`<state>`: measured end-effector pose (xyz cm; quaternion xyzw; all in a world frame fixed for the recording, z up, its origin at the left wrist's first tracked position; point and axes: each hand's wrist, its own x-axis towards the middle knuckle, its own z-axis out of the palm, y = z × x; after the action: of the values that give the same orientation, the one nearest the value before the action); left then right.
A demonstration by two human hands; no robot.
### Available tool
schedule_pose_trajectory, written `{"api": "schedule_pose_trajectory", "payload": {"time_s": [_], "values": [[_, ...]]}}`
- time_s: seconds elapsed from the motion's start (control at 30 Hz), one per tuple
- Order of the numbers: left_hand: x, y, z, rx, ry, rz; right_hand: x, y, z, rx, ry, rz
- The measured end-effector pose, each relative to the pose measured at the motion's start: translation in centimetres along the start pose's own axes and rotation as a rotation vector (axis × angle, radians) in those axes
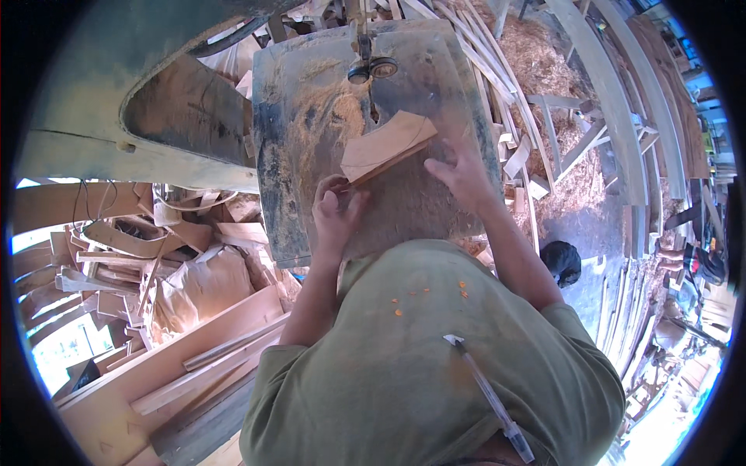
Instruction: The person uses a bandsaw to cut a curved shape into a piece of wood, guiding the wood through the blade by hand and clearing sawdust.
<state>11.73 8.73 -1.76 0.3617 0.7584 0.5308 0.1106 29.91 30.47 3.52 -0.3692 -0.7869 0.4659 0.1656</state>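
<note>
A flat wooden piece [388, 145] with a concave curved far edge and a pencilled curve lies across the bandsaw table [420, 213]. My left hand [336, 213] is at its near left corner, fingers curled against the edge and thumb apart from it. Beside the right end, my right hand [461, 175] is open, with thumb and fingers spread and a small gap to the wood. Just beyond the piece are the saw's blade slot and the blade guide [371, 66] with its round rollers.
Sawdust [338, 109] covers the table's left part. The large green machine body [85, 109] stands at the left. Offcuts and boards [210, 365] pile up at lower left. Long planks [598, 85] lean at the right, over shavings. A pen [493, 400] hangs on my shirt.
</note>
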Motion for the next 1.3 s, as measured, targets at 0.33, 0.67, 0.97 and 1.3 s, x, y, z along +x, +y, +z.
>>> {"api": "schedule_pose_trajectory", "payload": {"time_s": [0.33, 0.67, 0.97, 1.3], "values": [[5.7, -2.1, 2.6, -0.220, 0.075, -0.160, -3.3, 1.3, -0.3, -0.050, -0.022, -0.100], [9.9, -0.7, 5.3, -0.211, 0.021, -0.252, -1.4, 0.4, 2.6, 0.033, 0.059, -0.134], [5.8, 2.6, 7.0, -0.331, -0.071, -0.130, 0.6, -0.2, 2.0, -0.001, 0.046, -0.160], [4.7, 7.0, 9.3, 0.029, -0.304, -0.113, 2.9, 1.0, 0.9, 0.052, 0.007, -0.249]]}}
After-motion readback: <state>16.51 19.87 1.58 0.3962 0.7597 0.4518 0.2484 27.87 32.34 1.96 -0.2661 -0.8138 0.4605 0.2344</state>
